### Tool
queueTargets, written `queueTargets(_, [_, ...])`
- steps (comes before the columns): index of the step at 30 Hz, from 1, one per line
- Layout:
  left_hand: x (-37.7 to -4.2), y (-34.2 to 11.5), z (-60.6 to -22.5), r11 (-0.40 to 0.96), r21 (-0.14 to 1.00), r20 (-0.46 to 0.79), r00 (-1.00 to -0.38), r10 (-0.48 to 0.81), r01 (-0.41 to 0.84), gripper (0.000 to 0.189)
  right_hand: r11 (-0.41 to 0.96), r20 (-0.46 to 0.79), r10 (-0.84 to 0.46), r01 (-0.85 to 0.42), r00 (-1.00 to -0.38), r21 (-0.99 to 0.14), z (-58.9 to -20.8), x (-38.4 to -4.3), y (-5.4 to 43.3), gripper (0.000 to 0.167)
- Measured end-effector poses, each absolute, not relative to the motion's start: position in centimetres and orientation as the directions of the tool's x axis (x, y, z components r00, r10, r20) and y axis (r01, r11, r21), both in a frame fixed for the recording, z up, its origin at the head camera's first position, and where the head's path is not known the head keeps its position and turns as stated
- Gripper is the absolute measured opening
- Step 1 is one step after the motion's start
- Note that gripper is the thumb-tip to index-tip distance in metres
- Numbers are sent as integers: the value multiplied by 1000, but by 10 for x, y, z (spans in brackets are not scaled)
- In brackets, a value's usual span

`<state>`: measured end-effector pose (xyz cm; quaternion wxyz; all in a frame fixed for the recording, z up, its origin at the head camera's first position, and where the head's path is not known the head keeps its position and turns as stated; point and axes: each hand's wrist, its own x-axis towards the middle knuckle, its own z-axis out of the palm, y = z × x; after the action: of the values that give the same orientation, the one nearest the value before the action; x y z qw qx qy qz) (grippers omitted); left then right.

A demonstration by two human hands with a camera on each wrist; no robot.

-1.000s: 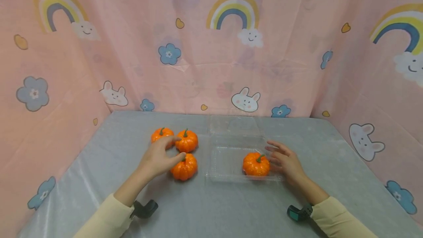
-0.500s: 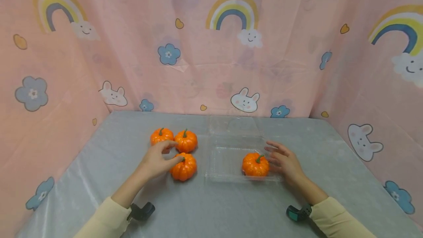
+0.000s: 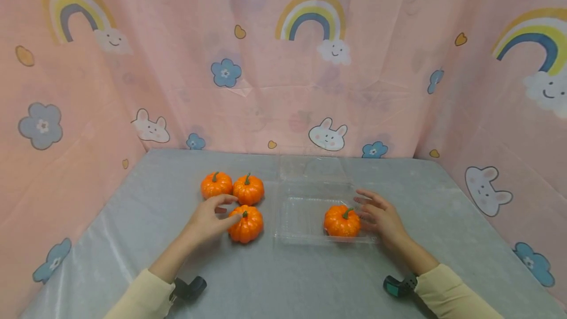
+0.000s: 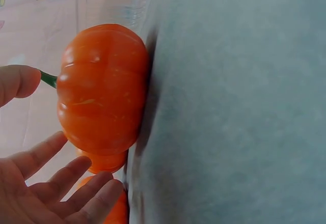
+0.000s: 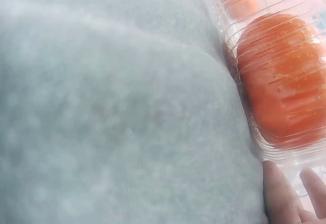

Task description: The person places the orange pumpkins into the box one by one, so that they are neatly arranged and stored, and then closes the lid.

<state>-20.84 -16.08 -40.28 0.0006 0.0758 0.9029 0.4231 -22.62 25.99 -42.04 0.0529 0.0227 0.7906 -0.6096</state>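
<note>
Three small orange pumpkins with green stems stand at the left of the table: a front one (image 3: 248, 228), a back left one (image 3: 215, 185) and a back right one (image 3: 249, 191). My left hand (image 3: 204, 220) is spread at the left side of the front pumpkin. In the left wrist view its thumb (image 4: 20, 81) is right at that pumpkin's stem, with the fingers below. Another pumpkin (image 3: 342, 221) sits in the right part of a clear plastic container (image 3: 301, 218). My right hand (image 3: 385, 218) has its extended fingers at the container's right wall, gripping nothing.
The container's clear lid (image 3: 312, 169) lies folded back behind its base. A grey cloth (image 3: 283, 279) covers the table. Pink printed curtains (image 3: 266, 102) close off the back and both sides.
My left hand has drawn back slightly toward me, away from the back pumpkins. My right hand and all the pumpkins have kept their places.
</note>
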Motion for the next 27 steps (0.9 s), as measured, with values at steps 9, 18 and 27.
queueTargets(9, [-208, -159, -411, 600, 782, 90, -984, 156, 167, 41, 259, -104, -39, 91, -994, -962, -421, -226, 261, 47])
queueTargets(18, [-209, -157, -417, 569, 807, 81, -984, 157, 157, 38, 264, -101, -38, 88, -994, -961, -421, -226, 261, 47])
queueTargets(27, [-210, -155, -417, 556, 817, 77, -985, 151, 150, 35, 256, -96, -39, 83, -995, -963, -422, -226, 262, 47])
